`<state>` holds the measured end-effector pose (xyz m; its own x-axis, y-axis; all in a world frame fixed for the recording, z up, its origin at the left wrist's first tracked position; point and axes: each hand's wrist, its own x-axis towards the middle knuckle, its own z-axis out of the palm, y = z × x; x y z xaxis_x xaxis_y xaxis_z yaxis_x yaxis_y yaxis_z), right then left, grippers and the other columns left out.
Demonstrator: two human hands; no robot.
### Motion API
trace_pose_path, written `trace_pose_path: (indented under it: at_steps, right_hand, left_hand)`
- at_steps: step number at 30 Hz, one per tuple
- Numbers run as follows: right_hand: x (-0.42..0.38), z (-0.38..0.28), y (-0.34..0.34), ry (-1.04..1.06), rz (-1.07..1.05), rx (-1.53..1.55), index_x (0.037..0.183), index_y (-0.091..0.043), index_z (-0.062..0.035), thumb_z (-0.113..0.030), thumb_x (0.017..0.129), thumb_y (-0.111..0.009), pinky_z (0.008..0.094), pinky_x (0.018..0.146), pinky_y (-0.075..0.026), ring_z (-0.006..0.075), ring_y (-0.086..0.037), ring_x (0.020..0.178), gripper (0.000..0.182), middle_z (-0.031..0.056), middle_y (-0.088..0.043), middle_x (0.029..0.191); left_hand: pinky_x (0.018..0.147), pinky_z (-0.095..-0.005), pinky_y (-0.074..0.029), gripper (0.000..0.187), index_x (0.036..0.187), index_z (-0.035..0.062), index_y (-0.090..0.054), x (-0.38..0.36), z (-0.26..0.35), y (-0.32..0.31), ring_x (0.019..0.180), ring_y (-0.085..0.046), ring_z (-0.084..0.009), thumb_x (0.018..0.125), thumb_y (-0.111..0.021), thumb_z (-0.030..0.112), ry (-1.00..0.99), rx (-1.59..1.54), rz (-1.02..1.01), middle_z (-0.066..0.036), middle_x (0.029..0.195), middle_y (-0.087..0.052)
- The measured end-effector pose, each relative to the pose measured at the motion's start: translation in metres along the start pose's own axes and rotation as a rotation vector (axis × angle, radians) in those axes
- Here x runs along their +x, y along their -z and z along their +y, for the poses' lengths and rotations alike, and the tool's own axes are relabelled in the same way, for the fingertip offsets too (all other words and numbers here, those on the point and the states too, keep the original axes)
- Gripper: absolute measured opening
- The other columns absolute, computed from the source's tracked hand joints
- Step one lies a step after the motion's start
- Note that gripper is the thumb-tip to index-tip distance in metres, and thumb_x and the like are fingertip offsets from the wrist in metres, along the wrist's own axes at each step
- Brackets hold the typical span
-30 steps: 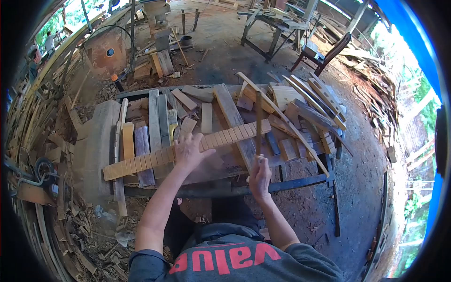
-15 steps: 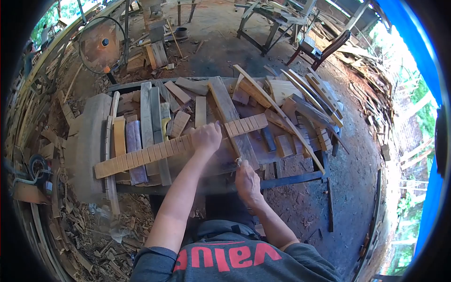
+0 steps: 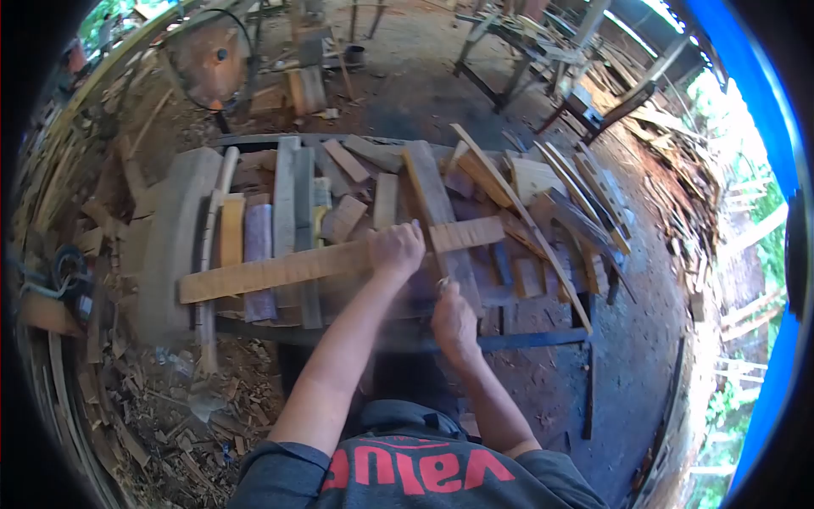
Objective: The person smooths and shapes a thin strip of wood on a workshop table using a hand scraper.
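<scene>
A long wooden strip (image 3: 326,265) with crosswise marks lies at a slight slant over other wood on the bench. My left hand (image 3: 397,249) is closed round it, right of its middle. The strip's right part crosses a thick dark plank (image 3: 421,178). My right hand (image 3: 455,327) is closed just below the strip, at the lower end of that plank. A small light-coloured tip shows at its fingers, too small and blurred to name. To the left, a purplish block (image 3: 259,254) and a yellowish block (image 3: 231,229) lie partly beside and under the strip.
The low bench (image 3: 534,340) carries several loose boards. A long thin batten (image 3: 526,225) slants across its right side, and a wide grey beam (image 3: 182,229) lies at its left end. Wood scraps (image 3: 153,382) cover the floor at left. A round fan (image 3: 212,59) stands beyond.
The view has shifted and turned slightly, so the bench sits further right. My right hand is a little closer to the strip. My left hand keeps its hold, and the strip's marks look more blurred.
</scene>
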<state>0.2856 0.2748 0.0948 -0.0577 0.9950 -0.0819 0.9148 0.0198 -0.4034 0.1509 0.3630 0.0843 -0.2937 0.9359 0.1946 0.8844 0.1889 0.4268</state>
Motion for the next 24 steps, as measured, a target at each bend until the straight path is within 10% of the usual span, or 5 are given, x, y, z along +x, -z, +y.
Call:
trace_pose_path:
  at_steps: [24]
  right_hand:
    - [-0.008,-0.005,0.014,0.105,0.002,-0.019,0.101,-0.049,0.0011,-0.014,0.094,-0.036,0.0541,0.075,-0.048,0.046,-0.062,0.087,0.021,0.0314,-0.063,0.088]
  left_hand:
    - [0.077,-0.0503,-0.04,0.049,0.066,0.0104,-0.068,-0.001,-0.006,-0.012,0.067,-0.065,-0.0325,0.096,-0.038,0.034,-0.005,-0.123,0.03,-0.014,0.068,-0.067]
